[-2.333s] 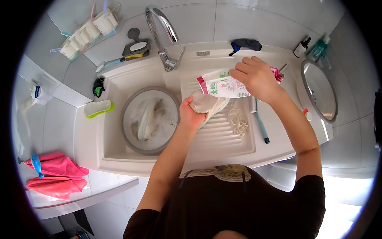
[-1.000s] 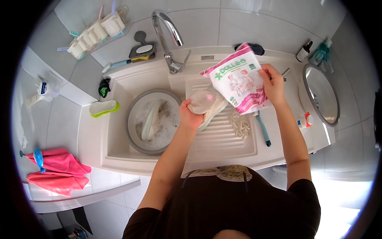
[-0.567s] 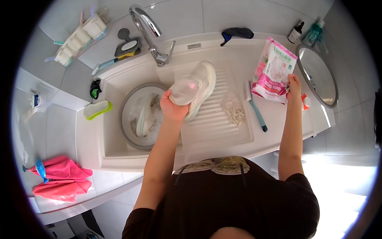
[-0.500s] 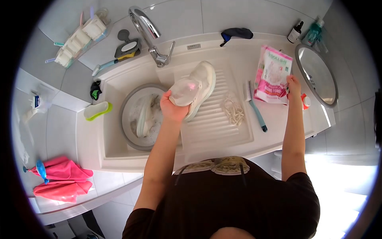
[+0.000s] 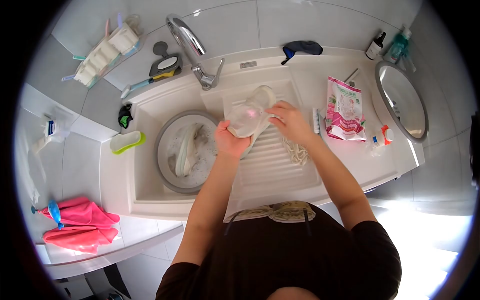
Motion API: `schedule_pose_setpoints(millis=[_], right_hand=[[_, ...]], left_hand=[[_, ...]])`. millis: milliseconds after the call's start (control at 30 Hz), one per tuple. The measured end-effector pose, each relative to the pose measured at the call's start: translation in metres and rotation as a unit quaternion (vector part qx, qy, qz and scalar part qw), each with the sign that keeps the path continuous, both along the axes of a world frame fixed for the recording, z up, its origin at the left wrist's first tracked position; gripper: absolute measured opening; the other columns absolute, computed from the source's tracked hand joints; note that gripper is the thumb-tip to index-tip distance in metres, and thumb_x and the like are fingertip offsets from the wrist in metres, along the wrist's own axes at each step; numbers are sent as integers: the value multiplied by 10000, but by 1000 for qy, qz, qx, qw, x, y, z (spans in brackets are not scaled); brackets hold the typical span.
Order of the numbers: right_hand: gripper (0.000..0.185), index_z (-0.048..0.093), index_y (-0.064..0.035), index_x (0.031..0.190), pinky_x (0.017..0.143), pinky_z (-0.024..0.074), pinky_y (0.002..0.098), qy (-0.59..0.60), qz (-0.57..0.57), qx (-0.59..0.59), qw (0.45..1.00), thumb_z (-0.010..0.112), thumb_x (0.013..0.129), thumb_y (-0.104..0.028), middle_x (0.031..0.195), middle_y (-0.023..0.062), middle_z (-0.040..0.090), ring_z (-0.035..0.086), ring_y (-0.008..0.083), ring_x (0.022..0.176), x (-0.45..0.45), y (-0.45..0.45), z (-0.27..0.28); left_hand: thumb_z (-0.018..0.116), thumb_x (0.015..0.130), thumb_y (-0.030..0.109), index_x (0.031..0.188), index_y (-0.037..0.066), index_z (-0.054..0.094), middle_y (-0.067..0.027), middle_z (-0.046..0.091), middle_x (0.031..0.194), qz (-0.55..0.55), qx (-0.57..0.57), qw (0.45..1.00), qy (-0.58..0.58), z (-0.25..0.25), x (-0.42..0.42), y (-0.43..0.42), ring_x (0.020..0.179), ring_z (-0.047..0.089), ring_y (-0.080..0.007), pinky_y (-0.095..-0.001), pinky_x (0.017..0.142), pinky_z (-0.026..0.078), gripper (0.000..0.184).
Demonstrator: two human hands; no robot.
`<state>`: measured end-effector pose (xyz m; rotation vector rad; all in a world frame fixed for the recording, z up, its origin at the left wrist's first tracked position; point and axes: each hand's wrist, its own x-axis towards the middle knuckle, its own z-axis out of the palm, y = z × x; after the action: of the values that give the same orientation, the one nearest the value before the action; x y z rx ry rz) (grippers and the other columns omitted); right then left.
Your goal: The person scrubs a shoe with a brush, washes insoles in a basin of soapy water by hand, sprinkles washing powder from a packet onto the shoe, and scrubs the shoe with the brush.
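Above the ribbed washboard part of the sink, my left hand (image 5: 233,140) grips a white sneaker (image 5: 257,102), its fingers wrapped round the near end. A small pink patch shows on the shoe's pale surface. My right hand (image 5: 292,122) is at the shoe's right side, fingers bent and pressed to its edge; the fingertips are partly hidden. Left of the hands, another white sneaker (image 5: 187,152) lies in a grey-rimmed basin (image 5: 161,170) of sudsy water. White shoelaces (image 5: 296,152) lie on the ridges, partly behind my right forearm.
On the right counter are a pink-and-white powder bag (image 5: 346,110), a brush (image 5: 316,121) partly hidden by my arm, a red-capped bottle (image 5: 383,136) and a leaning grey basin (image 5: 400,102). A faucet (image 5: 202,75) rises behind the sink. A green-and-white brush (image 5: 127,142) lies at left.
My right hand has let go of the powder bag and come left to the sneaker. The bag now rests on the counter. My left hand still holds the shoe.
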<state>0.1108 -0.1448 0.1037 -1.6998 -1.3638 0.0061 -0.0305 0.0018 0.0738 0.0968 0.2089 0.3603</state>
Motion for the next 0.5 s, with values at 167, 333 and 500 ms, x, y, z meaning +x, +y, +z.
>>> schedule_pose_setpoints(millis=[167, 333, 500], right_hand=[[135, 673, -43, 869, 695, 486, 395, 51, -33, -47, 997, 653, 758, -116, 849, 126, 575, 582, 310, 794, -6, 54, -20], [103, 659, -15, 782, 643, 478, 402, -61, -68, -121, 988, 659, 748, -112, 814, 132, 577, 593, 312, 714, 1, 73, -29], [70, 647, -24, 736, 667, 486, 411, -118, -80, -169, 975, 635, 738, -93, 783, 132, 581, 599, 324, 736, 3, 78, -34]], left_hand=[[447, 752, 220, 1270, 21, 456, -141, 515, 1276, 22, -34, 999, 36, 3, 8, 0, 1209, 458, -314, -446, 1056, 331, 555], [430, 762, 213, 1251, 26, 455, -137, 522, 1256, 26, -45, 998, 46, -1, 18, -1, 1183, 475, -305, -440, 1037, 354, 524], [429, 764, 211, 1252, 31, 451, -140, 508, 1266, 15, -57, 998, 35, -4, 21, -1, 1172, 480, -297, -436, 1030, 360, 521]])
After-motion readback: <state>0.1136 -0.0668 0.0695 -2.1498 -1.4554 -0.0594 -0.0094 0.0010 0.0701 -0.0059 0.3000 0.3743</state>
